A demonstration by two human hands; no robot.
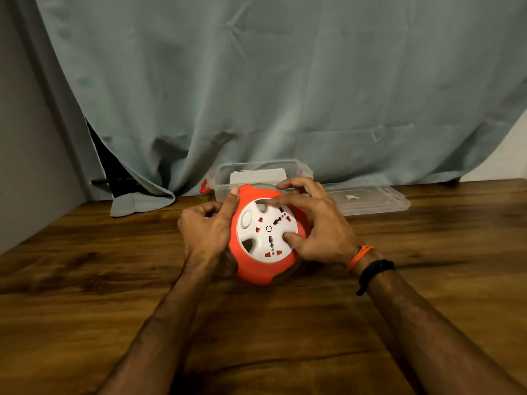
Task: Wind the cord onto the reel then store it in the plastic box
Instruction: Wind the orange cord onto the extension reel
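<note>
Over a wooden worktop (pixel 85 280), your right hand (pixel 316 226) lies across the white socket face of the orange reel (pixel 262 269), thumb pressed into one finger hollow and a fingertip reaching toward another near the top, the remaining fingers hooked over the far rim. Your left hand (pixel 205 232) grips the reel's left edge, thumb laid along the orange rim and fingers curled behind it, steadying the housing. The reel is held tilted toward you, just above the worktop, squarely between both hands.

No loose cord can be seen anywhere on the worktop, so winding looks close to finished or finished; whether the plug end is tucked away is hidden behind the reel. The grip suggests you are turning the white centre against the orange shell. The next move calls for a last turn or two if any slack remains behind, then a lift straight away from you.

Directly behind the reel stands the clear plastic box (pixel 225 178), open, with an orange latch on its left end; its far wall backs onto a grey-green curtain (pixel 256 81). The lid (pixel 376 199) lies flat just right of the box, beyond your right hand.
</note>
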